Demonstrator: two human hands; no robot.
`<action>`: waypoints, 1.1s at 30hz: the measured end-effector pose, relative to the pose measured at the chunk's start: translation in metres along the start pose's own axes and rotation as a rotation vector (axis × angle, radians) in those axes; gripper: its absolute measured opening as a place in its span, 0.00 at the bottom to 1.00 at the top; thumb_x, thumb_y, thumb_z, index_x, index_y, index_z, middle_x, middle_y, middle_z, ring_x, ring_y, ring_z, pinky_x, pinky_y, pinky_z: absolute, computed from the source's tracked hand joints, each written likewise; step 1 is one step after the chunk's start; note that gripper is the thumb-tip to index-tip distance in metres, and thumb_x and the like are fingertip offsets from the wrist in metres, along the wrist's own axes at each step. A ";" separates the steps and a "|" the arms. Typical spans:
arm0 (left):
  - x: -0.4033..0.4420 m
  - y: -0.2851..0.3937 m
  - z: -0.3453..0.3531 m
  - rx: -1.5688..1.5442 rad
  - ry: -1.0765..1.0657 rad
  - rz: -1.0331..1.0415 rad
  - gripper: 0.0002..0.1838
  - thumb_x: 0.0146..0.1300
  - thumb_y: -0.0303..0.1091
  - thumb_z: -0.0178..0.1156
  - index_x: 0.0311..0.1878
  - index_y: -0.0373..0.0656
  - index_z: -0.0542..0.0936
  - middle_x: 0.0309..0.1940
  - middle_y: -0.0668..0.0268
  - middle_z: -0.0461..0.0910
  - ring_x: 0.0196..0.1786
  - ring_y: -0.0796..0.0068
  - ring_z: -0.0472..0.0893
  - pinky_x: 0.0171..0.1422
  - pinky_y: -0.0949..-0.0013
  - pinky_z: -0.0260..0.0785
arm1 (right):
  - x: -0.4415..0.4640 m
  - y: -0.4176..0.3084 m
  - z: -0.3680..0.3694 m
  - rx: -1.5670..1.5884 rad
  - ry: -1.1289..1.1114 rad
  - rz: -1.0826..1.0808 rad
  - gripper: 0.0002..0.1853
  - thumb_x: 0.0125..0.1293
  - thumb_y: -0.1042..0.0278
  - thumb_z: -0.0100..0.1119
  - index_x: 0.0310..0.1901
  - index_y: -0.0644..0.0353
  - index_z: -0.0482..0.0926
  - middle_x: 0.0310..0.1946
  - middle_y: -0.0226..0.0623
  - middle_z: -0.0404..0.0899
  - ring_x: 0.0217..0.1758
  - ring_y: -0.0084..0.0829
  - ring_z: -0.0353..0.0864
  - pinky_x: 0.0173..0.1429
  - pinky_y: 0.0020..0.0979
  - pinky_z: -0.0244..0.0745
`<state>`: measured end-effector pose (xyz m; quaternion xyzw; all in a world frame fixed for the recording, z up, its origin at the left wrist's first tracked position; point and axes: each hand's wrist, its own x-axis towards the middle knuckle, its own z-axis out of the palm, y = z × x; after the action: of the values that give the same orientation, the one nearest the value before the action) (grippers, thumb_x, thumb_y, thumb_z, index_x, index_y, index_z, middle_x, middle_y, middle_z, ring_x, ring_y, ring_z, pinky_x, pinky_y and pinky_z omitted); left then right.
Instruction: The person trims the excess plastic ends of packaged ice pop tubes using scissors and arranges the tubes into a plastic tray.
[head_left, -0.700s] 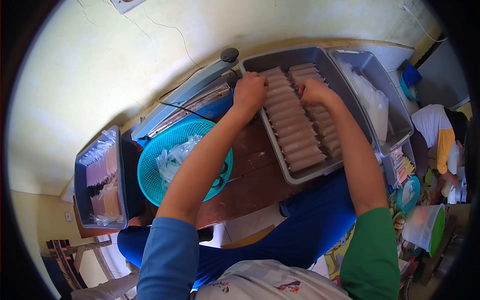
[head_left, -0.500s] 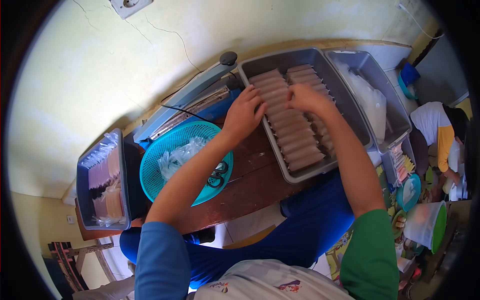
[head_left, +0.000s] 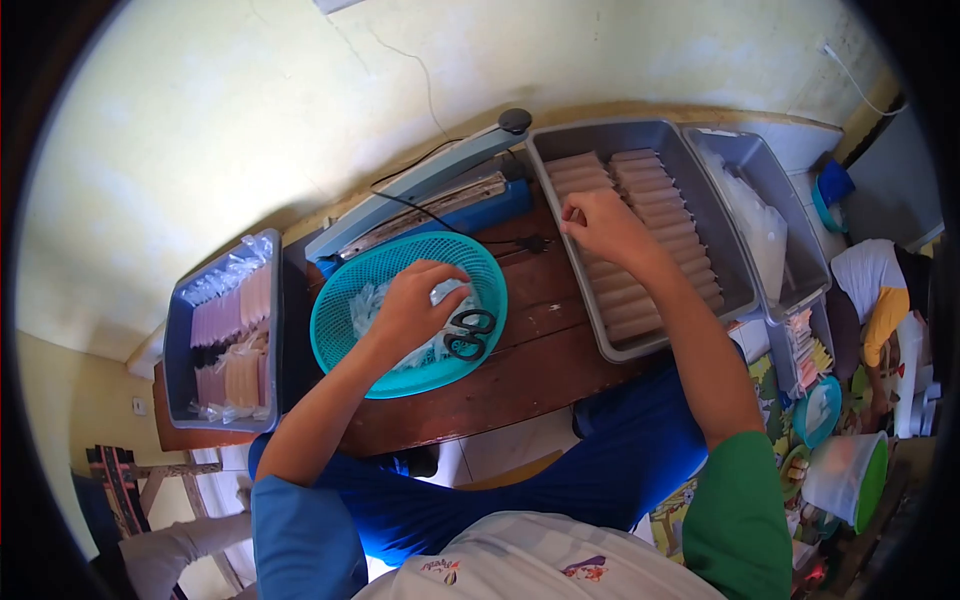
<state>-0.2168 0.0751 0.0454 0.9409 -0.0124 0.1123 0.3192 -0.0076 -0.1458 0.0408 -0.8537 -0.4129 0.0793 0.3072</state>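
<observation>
My left hand (head_left: 422, 308) is over the turquoise mesh basket (head_left: 320, 335), its fingers curved and the thumb apart, with nothing visible in it. Inside the basket are crumpled clear plastic bags (head_left: 365, 305) and black-handled scissors (head_left: 468, 335) beside my fingers. My right hand (head_left: 605, 228) is above the left side of a large grey tub (head_left: 655, 128), thumb and fingertips closed together. Whether anything is pinched there I cannot make out. Below it, long brown filled plastic tubes (head_left: 665, 205) lie side by side in two rows, partly covered by my hand and forearm.
A bag sealer (head_left: 420, 180) with a raised arm stands against the wall. Left is a dark tub (head_left: 272, 400) of pink and orange packs. Right, another grey tub (head_left: 805, 290) holds clear plastic. A person (head_left: 880, 290) works at far right. The table (head_left: 520, 370) is brown wood.
My left hand has left the tubes and moved left and down over the basket. My right hand remains above the tubes, near their left row. The camera view has shifted.
</observation>
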 end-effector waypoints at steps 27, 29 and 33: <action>-0.152 -0.034 -0.108 0.155 0.134 -0.289 0.08 0.58 0.32 0.65 0.38 0.38 0.83 0.35 0.55 0.83 0.42 0.55 0.81 0.47 0.62 0.71 | -0.009 -0.181 0.143 0.026 -0.184 -0.509 0.05 0.60 0.70 0.62 0.37 0.59 0.79 0.32 0.40 0.78 0.34 0.46 0.80 0.38 0.41 0.75; -0.161 -0.050 -0.119 0.164 0.225 -0.292 0.07 0.57 0.32 0.66 0.37 0.39 0.83 0.35 0.55 0.83 0.43 0.54 0.81 0.49 0.59 0.71 | 0.000 -0.201 0.153 0.045 -0.178 -0.563 0.05 0.60 0.71 0.61 0.37 0.59 0.78 0.32 0.40 0.78 0.34 0.46 0.80 0.38 0.42 0.75; -0.171 -0.075 -0.135 0.248 0.392 -0.359 0.08 0.56 0.31 0.66 0.38 0.39 0.83 0.38 0.56 0.83 0.46 0.53 0.80 0.51 0.58 0.72 | 0.025 -0.247 0.187 0.127 -0.114 -0.754 0.06 0.58 0.74 0.61 0.37 0.60 0.76 0.33 0.40 0.76 0.37 0.45 0.79 0.40 0.41 0.75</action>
<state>-0.4041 0.2080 0.0676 0.9203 0.2300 0.2342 0.2128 -0.2259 0.0750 0.0403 -0.6156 -0.7084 0.0334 0.3437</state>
